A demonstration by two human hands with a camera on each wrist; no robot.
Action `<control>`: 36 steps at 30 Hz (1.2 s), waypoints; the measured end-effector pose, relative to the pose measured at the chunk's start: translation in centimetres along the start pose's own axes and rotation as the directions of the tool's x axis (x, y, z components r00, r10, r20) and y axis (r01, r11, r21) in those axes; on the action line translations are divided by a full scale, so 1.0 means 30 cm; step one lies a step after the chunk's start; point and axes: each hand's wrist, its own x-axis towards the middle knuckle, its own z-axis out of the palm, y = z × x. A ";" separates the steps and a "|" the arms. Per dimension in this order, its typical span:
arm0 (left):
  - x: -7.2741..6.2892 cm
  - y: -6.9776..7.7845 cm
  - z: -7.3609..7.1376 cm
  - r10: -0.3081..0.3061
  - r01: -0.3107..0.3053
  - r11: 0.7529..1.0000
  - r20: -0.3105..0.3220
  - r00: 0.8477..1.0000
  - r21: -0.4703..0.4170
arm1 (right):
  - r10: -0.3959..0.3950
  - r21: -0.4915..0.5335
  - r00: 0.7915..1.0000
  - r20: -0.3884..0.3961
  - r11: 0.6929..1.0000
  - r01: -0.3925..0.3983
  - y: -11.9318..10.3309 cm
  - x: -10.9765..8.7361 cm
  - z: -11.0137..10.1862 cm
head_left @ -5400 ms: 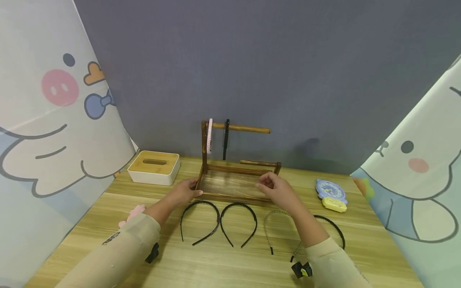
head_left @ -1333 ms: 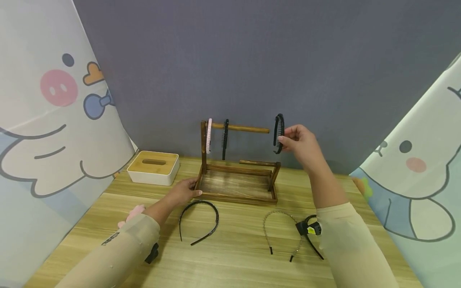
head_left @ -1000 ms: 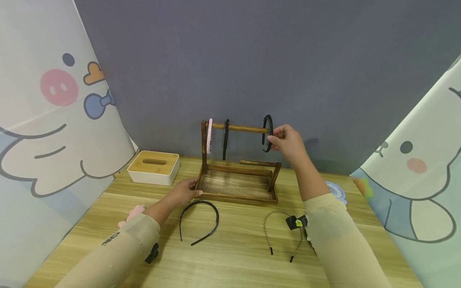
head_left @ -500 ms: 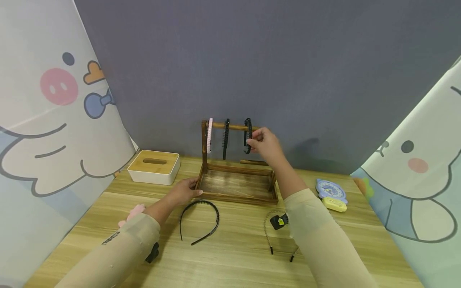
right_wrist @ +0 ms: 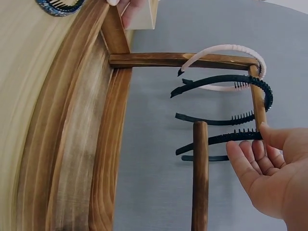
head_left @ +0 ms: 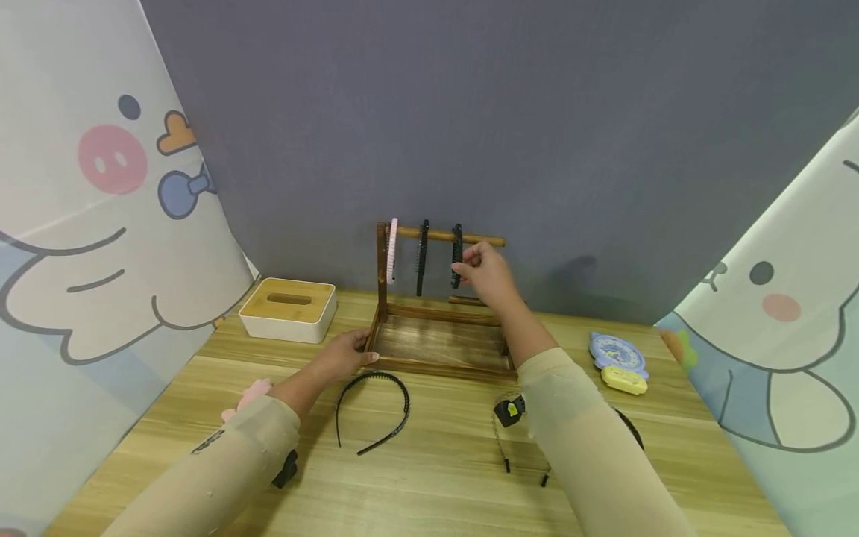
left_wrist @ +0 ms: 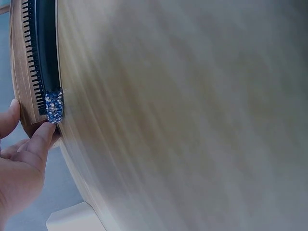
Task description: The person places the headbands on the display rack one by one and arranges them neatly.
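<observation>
While a white tissue box (head_left: 258,326) with a wooden top sat beyond the left hand (head_left: 338,356) and off to its left, a pink object (head_left: 253,392) lay nearer the body, left of that wrist and partly covered by the sleeve. And the left hand had a firm hold: thumb in front, fingers behind, it gripped the near left corner of the wooden rack (head_left: 439,343). Just nearer than its fingers, on the wooden table (head_left: 429,485), lay the glittery toothed headband (head_left: 377,375), ends toward the person.

Up above the left hand and to its right, two had places on the upper bar (head_left: 482,239): the pink headband (head_left: 392,252) close by the upright, then the middle black headband (head_left: 422,257), well apart from the left hand's fingers. Next came the right hand (head_left: 488,276), thumb and fingers pinching the third black headband (head_left: 457,242)! That one straddled the bar; whether the wood bore its weight, I couldn't tell. Below the right hand ran the short lower bar (head_left: 467,300).

Nearer than the right hand, the thin beaded headband (head_left: 499,441) showed from under the forearm, and to its right a black headband (head_left: 631,426) peeked past the sleeve. Farthest right of the right hand lay a blue clock-faced piece (head_left: 617,353), a yellow piece (head_left: 624,380) touching its near edge.
</observation>
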 end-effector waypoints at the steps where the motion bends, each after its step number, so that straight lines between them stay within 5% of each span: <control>1: -0.001 0.001 0.000 -0.003 0.003 1.000 0.000 1.000 -0.001 | 0.004 0.003 1.000 0.002 1.000 -0.004 0.004 0.000 0.000; 27: 0.005 0.003 0.004 0.009 -0.008 1.000 -0.011 1.000 0.017 | -0.015 0.032 1.000 0.018 0.999 0.014 0.019 -0.018 -0.009; 36: -0.001 0.007 0.002 0.002 -0.002 1.000 -0.012 1.000 -0.004 | -0.059 0.077 0.997 -0.047 0.995 0.063 0.039 -0.038 -0.024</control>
